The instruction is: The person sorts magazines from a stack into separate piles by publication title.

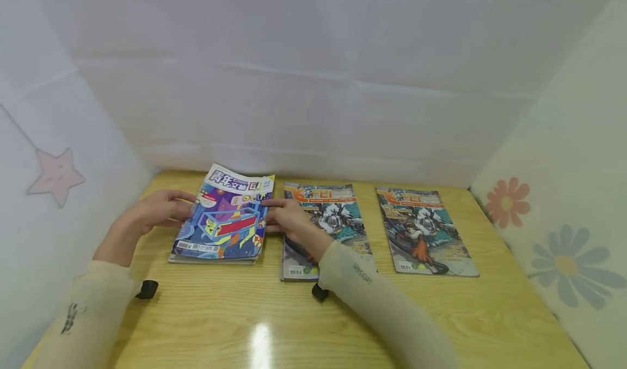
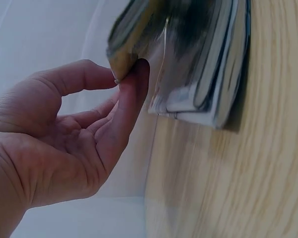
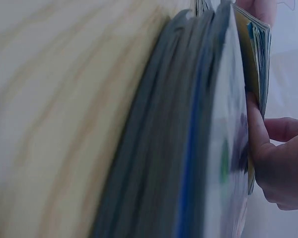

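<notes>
At the table's left, a purple-and-blue magazine [image 1: 230,216] with a white title band lies over other magazines, their edges showing below it. My left hand [image 1: 159,214] pinches its left side; in the left wrist view, the thumb and fingers of that hand [image 2: 74,119] grip a tilted magazine edge [image 2: 121,54]. My right hand [image 1: 294,222] reaches across the middle magazine [image 1: 338,233] and holds the right side of the purple one. In the right wrist view, thumb and fingers of this hand [image 3: 283,163] pinch a raised magazine [image 3: 253,64]. Covers hide some fingertips.
Another magazine [image 1: 426,230], its cover matching the middle one, lies to the right on the wooden table [image 1: 220,314]. Close to the right wrist camera stands a thick stack of magazines [image 3: 164,124]. A white cloth wall [image 1: 313,113] rises behind the table.
</notes>
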Demonstrator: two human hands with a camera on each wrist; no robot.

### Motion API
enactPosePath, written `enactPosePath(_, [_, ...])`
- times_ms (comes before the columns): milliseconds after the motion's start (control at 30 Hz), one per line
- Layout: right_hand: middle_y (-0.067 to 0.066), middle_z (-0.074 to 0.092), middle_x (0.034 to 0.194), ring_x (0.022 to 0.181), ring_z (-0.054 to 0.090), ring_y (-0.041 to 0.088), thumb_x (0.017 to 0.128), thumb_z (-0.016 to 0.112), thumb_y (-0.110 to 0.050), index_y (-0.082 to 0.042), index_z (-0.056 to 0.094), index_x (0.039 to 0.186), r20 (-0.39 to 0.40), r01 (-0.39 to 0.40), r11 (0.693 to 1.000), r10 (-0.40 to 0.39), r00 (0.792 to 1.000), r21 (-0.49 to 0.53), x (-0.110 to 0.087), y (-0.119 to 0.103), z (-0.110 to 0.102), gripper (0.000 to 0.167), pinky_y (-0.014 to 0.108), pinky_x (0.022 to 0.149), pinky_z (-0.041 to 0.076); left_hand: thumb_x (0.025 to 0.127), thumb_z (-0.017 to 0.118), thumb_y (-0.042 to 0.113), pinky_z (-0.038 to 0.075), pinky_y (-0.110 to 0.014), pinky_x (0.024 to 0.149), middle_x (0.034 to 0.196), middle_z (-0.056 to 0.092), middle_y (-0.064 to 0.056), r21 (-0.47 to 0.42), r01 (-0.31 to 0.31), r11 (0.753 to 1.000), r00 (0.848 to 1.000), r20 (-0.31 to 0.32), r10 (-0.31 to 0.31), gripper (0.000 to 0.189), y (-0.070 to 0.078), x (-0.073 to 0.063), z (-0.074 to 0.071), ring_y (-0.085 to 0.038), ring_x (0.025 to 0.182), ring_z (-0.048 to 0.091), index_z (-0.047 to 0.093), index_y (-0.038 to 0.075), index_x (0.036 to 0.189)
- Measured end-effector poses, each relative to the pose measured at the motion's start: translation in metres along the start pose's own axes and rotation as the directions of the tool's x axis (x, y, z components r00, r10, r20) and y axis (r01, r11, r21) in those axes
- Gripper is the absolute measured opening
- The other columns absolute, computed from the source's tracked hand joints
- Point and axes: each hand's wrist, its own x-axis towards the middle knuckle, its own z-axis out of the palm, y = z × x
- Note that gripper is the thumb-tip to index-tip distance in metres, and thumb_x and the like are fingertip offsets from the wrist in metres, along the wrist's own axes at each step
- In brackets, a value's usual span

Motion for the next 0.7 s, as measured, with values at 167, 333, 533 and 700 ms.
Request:
enactPosePath(167, [0.018,0.071,0.104,0.085,0.073,0.029,0.088,0.058,0.016,0.0,0.066,0.133,-0.002,0.01,1.0,-0.01,1.0,0.026,0.005,0.0,0.012,0.049,0.044,0.079,0.059,0.1,0.061,0.014,0.056,-0.048,0.089,0.123,0.064,-0.025,0.043,0.031,0.999,0.999,-0.032,-0.029,0.062,-0.002,-0.001,-0.004,-0.03,0.103,0.067,0.033,-0.012,0.15])
enactPosePath(333, [0.017,0.07,0.104,0.085,0.073,0.028,0.088,0.059,0.016,0.003,0.069,0.125,-0.036,0.01,1.0,-0.01,0.999,0.0,0.009,0.001,0.018,0.04,0.04,0.076,0.06,0.099,0.064,0.014,0.055,-0.05,0.09,0.125,0.061,-0.028,0.069,0.052,0.996,0.997,-0.062,-0.047,0.063,-0.004,0.001,-0.003,-0.03,0.101,0.067,0.035,-0.012,0.148])
enactPosePath(533, [0.005,0.069,0.115,0.096,0.062,0.017,0.088,0.069,0.001,-0.003,0.075,0.12,-0.071,0.08,0.949,-0.107,0.992,-0.306,0.005,0.0,0.016,0.033,0.034,0.084,0.053,0.097,0.068,0.017,0.055,-0.05,0.09,0.123,0.06,-0.03,0.098,0.062,0.993,0.993,-0.105,-0.052,0.064,-0.006,0.0,-0.001,-0.03,0.097,0.068,0.039,-0.013,0.145])
enactPosePath(700, [0.001,0.068,0.121,0.107,0.061,0.019,0.094,0.068,-0.008,-0.007,0.073,0.125,-0.057,0.102,0.885,-0.143,0.988,-0.454,-0.009,-0.011,0.009,0.031,0.037,0.089,0.052,0.097,0.069,0.02,0.053,-0.051,0.093,0.123,0.058,-0.03,0.165,0.074,0.984,0.992,-0.114,-0.055,0.062,-0.004,-0.002,-0.004,-0.029,0.098,0.067,0.042,-0.013,0.142])
